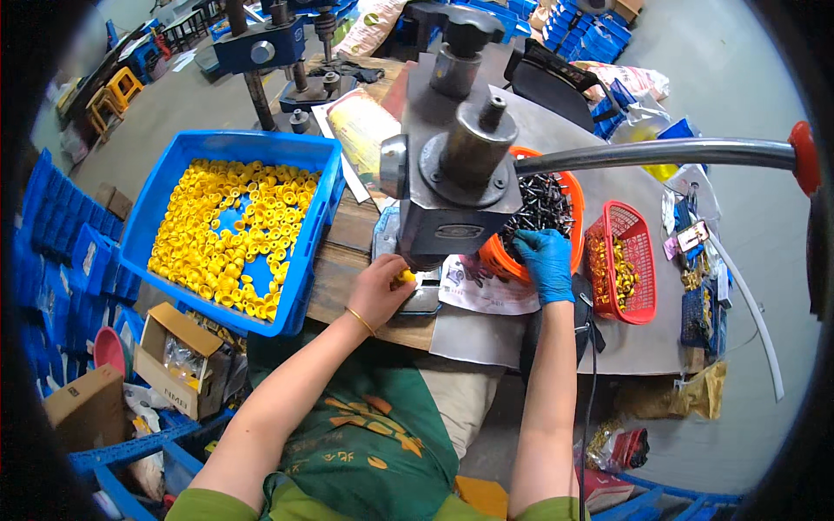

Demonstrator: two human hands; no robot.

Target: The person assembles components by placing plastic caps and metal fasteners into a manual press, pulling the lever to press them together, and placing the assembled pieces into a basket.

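Under the press (460, 213), a yellow cap (406, 276) is clamped by the left hand (380, 291), while black parts (543, 198) right of the press are touched by the right hand (549, 265) (its grip cannot be judged), so loading seems in hand, with steady alignment called for.

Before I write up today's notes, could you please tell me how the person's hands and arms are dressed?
The left hand is ungloved, with a thin gold-coloured bracelet at the wrist. The right hand wears a blue glove ending around the wrist. Both forearms are uncovered below short green sleeves.
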